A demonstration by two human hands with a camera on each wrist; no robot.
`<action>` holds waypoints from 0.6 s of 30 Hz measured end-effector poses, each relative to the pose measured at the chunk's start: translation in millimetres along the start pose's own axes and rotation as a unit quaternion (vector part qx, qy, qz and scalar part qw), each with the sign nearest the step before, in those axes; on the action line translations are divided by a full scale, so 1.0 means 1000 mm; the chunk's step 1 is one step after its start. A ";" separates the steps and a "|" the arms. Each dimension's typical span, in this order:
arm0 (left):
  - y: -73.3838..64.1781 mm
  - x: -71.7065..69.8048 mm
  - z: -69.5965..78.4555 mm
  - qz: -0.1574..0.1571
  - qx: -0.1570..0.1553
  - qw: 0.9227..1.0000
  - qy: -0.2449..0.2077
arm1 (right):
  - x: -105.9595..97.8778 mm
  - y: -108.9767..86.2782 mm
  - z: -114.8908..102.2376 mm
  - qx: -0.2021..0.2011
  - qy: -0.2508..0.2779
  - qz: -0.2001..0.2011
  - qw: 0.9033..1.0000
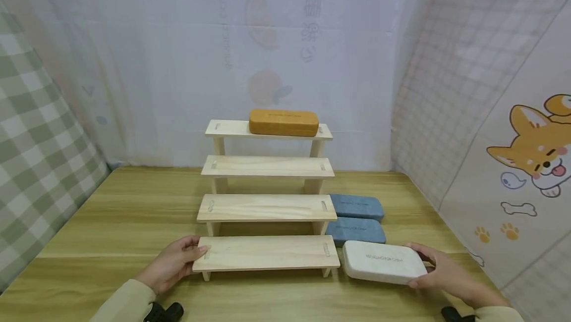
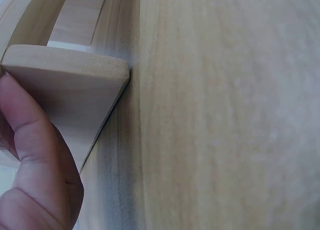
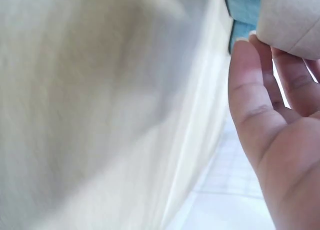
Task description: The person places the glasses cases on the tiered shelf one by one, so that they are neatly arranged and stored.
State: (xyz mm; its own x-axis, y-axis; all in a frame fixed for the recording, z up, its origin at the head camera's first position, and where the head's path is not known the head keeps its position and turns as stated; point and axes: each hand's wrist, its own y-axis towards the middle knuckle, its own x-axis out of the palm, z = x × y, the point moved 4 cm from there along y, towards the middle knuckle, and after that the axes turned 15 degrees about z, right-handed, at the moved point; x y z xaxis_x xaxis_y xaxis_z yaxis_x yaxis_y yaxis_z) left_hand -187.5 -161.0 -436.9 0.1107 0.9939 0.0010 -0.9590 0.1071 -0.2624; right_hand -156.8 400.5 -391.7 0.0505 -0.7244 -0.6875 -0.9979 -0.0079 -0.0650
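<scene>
A four-step wooden display stand stands on the table, and a mustard-yellow glasses case lies on its top step. My left hand pinches the left end of the lowest step, thumb on the upper face. In the left wrist view that hand is close against the stand's wooden end. To the right of the stand, my right hand grips a white glasses case by its right end, thumb at the front and fingers behind. The right wrist view shows only a corner of this case.
Two blue glasses cases lie one in front of the other behind the white one, partly hidden by the stand. A printed cloth hangs at the back. Checked fabric borders the left, a dog-print sheet the right.
</scene>
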 end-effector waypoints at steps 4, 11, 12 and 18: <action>0.000 0.000 0.000 0.003 -0.003 1.000 -0.003 | -0.010 -0.001 -0.002 -0.002 0.023 -0.012 1.000; 0.001 0.000 -0.001 0.003 -0.005 1.000 -0.005 | -0.023 0.002 -0.007 -0.008 0.040 0.000 0.999; 0.001 0.000 -0.001 0.004 -0.005 1.000 -0.005 | -0.025 0.003 -0.008 -0.012 0.042 0.006 0.999; 0.001 0.000 0.000 0.005 -0.004 1.000 -0.003 | -0.035 0.011 -0.023 -0.050 0.057 0.039 0.996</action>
State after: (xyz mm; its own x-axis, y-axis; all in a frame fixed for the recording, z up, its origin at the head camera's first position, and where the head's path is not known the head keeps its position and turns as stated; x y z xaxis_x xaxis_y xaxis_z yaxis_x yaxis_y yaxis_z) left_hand -188.4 -160.9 -437.4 0.0992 0.9951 0.0050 -0.9580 0.0969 -0.2699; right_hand -170.1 409.8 -351.4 -0.0274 -0.7997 -0.5998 -0.9979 -0.0128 0.0628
